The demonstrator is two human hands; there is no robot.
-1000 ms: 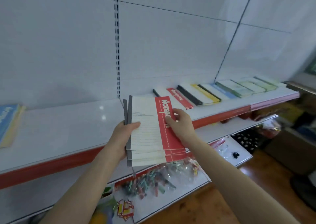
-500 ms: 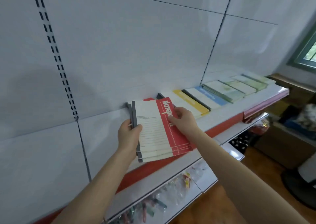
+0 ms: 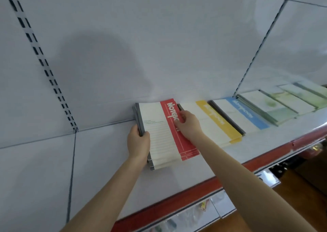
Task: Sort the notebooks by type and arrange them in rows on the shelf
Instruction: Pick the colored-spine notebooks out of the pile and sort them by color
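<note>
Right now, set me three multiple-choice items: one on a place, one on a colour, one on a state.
1. The stack of red-banded paper notebooks lies where, relative to the yellow-banded notebooks? A to their left; B to their right; C beneath them.
2. Which band colour lies between the yellow-banded and pale green notebooks? A purple; B blue; C black.
3. The left hand is: A hanging idle; B gripping the stack's grey spine; C pointing upward.
A: side by side on the white shelf. B: the blue-banded notebook lies there. B: it curls round the spine.
</note>
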